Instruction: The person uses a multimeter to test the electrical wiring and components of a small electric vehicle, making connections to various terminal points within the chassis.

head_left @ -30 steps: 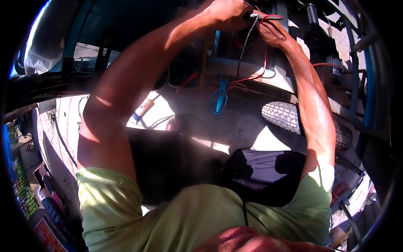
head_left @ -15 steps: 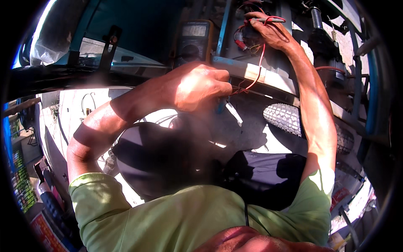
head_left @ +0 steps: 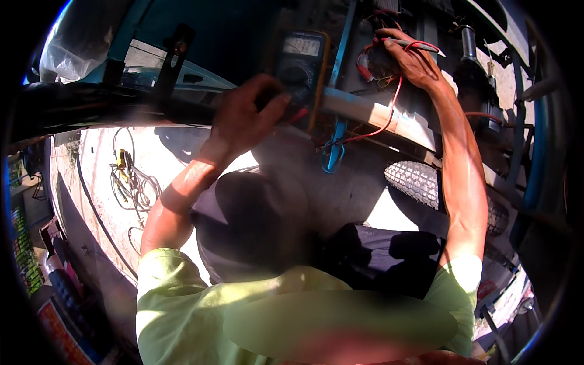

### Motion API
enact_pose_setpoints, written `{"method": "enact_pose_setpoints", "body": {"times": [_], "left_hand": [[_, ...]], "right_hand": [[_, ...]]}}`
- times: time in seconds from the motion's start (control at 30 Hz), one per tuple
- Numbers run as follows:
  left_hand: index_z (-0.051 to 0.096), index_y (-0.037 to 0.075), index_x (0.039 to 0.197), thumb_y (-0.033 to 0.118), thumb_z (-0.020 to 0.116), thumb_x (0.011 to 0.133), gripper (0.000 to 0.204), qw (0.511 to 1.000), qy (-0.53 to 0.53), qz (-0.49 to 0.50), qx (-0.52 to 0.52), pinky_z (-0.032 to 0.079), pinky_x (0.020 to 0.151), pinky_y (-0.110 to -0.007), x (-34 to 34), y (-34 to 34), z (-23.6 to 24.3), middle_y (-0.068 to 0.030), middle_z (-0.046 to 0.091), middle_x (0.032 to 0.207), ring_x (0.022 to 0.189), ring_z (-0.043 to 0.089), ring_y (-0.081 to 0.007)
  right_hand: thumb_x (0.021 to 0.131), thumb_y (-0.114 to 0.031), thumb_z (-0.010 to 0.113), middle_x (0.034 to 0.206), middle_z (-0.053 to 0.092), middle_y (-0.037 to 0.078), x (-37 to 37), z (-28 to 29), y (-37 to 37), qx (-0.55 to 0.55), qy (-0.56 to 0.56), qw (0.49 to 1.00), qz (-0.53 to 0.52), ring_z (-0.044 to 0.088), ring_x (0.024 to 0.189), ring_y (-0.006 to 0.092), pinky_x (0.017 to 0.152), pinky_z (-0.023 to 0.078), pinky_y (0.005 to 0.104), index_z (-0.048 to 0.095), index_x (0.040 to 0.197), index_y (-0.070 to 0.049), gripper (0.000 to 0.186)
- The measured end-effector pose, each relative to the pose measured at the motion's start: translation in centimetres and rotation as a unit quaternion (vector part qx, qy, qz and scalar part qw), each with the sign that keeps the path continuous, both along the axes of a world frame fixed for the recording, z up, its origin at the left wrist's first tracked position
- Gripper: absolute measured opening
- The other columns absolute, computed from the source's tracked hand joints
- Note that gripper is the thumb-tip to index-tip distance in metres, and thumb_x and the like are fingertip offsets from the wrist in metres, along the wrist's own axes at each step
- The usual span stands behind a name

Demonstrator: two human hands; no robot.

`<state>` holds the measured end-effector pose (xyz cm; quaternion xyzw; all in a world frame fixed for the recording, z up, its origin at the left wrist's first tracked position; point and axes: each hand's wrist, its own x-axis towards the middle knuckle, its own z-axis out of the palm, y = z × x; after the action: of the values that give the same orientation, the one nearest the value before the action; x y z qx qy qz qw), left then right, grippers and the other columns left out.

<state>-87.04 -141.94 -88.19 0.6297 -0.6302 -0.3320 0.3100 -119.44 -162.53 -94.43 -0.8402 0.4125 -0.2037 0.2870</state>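
My right hand (head_left: 413, 64) is closed around a slim grey test probe (head_left: 421, 46) at the upper right, among wires on a metal frame. A red lead (head_left: 390, 114) runs down from it along the frame's edge. Near its fingers hangs a small red connector (head_left: 364, 68). My left hand (head_left: 250, 112) is beside a multimeter (head_left: 300, 64), thumb and fingers apart, with nothing visible in it. The meter has a dark body, an orange-yellow rim, a lit display and a dial. A short red piece (head_left: 298, 115) shows at its lower edge.
A dark bar (head_left: 115, 109) crosses the left side. The pale frame rail (head_left: 359, 109) carries a blue hook-like metal piece (head_left: 332, 155). A knobbly tyre (head_left: 413, 182) stands below. Coiled cables (head_left: 135, 182) lie on the ground at left.
My left hand has moved left and loosened from a fist, uncovering the blue metal piece. A slim white piece below it is out of sight. My right hand keeps its hold among the wires.
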Motion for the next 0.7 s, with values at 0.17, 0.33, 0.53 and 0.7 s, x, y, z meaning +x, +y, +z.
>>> {"method": "enact_pose_setpoints", "body": {"times": [0.17, 0.33, 0.53, 0.7], "left_hand": [[0.068, 0.005, 0.121, 0.018, 0.072, 0.096, 0.029, 0.999, -0.011, -0.008, -0.038, 0.058, 0.08, -0.035, 0.3, -0.9, -0.9, -0.0154, 0.075, 0.107, 0.095, 0.075, -0.023], [0.068, 0.007, 0.123, 0.013, 0.073, 0.093, 0.031, 0.997, -0.061, -0.028, -0.03, 0.057, 0.087, -0.036, 0.6, -1.5, -1.5, -0.016, 0.074, 0.113, 0.106, 0.073, -0.0277], [0.071, 0.005, 0.112, 0.009, 0.072, 0.092, 0.02, 0.988, -0.104, -0.04, -0.104, 0.057, 0.082, -0.035, 1.0, -1.9, -2.4, -0.0133, 0.074, 0.101, 0.096, 0.074, -0.0258], [0.072, 0.005, 0.107, 0.011, 0.073, 0.093, 0.016, 0.991, -0.095, -0.055, -0.074, 0.056, 0.078, -0.035, 0.9, -1.6, -1.8, -0.0149, 0.073, 0.097, 0.091, 0.074, -0.0272]], "right_hand": [[0.106, -0.039, 0.042, 0.127, 0.067, 0.016, 0.1, 0.4, 0.3, -0.001, 0.008, 1.0, -0.011, 0.069, 0.105, 0.0295, 0.088, 0.055, 0.0358, 0.061, 0.136, -0.009, 0.047], [0.107, -0.041, 0.044, 0.126, 0.068, 0.015, 0.1, 0.5, 0.3, 0.022, -0.004, 1.0, -0.016, 0.069, 0.104, 0.0282, 0.087, 0.056, 0.0363, 0.06, 0.137, -0.01, 0.047], [0.107, -0.042, 0.045, 0.126, 0.068, 0.013, 0.3, 0.8, 0.6, 0.074, -0.007, 0.997, -0.033, 0.07, 0.103, 0.0272, 0.084, 0.058, 0.0368, 0.059, 0.138, -0.011, 0.046], [0.107, -0.042, 0.045, 0.126, 0.068, 0.015, 0.0, 0.4, 0.4, 0.065, -0.023, 0.997, -0.022, 0.07, 0.106, 0.0283, 0.085, 0.059, 0.0372, 0.06, 0.138, -0.011, 0.046]]}}
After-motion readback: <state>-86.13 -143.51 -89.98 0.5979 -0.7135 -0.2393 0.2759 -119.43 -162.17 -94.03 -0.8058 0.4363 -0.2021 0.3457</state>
